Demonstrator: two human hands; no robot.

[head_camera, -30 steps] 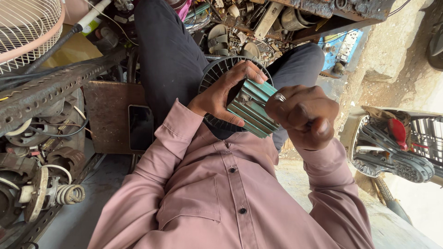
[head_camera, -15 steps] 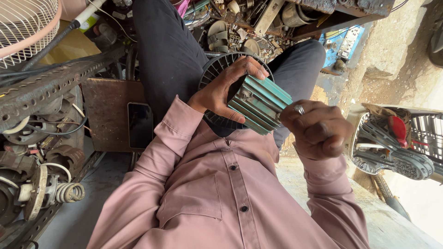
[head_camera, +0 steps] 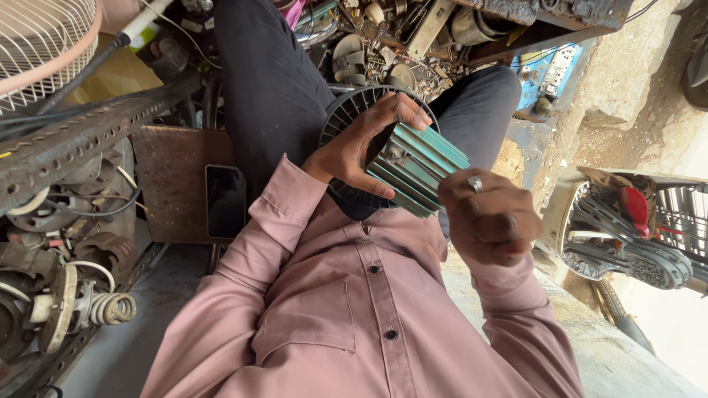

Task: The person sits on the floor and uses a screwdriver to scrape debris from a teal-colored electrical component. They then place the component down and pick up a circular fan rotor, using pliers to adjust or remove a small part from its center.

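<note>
Finned motor housing (head_camera: pixel 417 168) lies between both hands, on the lap; phone (head_camera: pixel 226 200) left; fan wheel (head_camera: pixel 354 110) behind.

Scrap parts (head_camera: pixel 413 29) crowd ahead; metal rack (head_camera: pixel 66 140) blocks left.

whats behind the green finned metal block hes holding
A black round slotted fan cover sits right behind the green finned metal block, resting on the dark trousers. The left hand grips the block; the block and fingers hide the cover's middle.
</note>
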